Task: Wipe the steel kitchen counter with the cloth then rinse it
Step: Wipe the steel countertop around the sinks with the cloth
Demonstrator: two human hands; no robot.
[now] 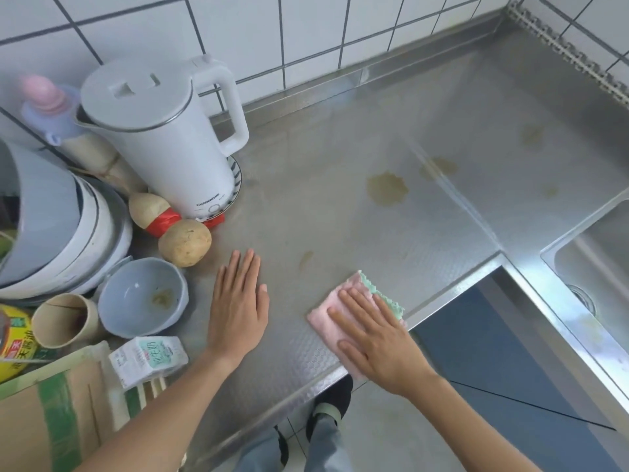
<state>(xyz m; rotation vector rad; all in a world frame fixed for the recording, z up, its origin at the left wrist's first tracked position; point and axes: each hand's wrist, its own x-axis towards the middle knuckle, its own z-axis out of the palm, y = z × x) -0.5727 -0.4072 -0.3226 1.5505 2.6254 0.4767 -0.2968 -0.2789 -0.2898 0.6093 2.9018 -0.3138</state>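
- On the steel counter (306,172), near its front edge, your right hand (377,338) presses flat, fingers straight, on the pink cloth (332,306).
- Your left hand (238,301) rests flat, gripping nothing.
- White kettle (160,131) reads "CHANGHONG".
- Open, stained steel stretches toward the sink (592,264).

Both forearms reach forward; left hand (237,303) and right hand (377,338) lie flat, fingers straight.
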